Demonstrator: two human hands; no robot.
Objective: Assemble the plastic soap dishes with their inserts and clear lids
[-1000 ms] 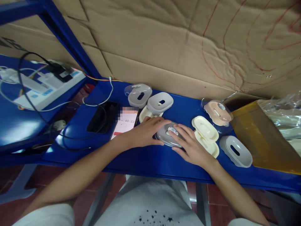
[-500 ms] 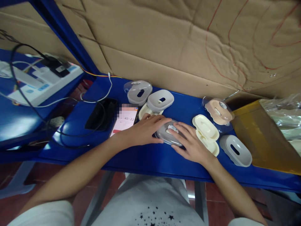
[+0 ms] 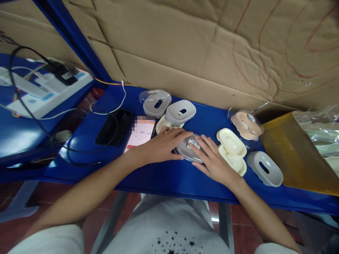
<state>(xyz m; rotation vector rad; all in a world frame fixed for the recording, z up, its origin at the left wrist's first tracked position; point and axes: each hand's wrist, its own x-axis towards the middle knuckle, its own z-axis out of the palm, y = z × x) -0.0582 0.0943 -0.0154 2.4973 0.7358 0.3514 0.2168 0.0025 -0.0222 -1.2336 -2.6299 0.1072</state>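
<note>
"What's on your feed, left to right?"
"Just left of centre, I see the left hand [image 3: 171, 145] curved wide around one end of a clear-lidded grey case [image 3: 183, 149], mid-frame on the desk [image 3: 164, 181]. Contents? I can't tell."
"Further right?"
"The right hand [image 3: 209, 155], fingers spread over the lid; cream trays [image 3: 231, 142]; far right, a carton [image 3: 293, 158] holding clear plastic [image 3: 315, 128]."

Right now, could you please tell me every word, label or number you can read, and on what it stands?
"40:23" on the phone; what precedes is masked.
White sticker on the grey lidded case: too small to read.
Round label on the peach case: too small to read.
Dark marking on the cardboard, far left: too blurred.
Power strip labels: unreadable.
</note>
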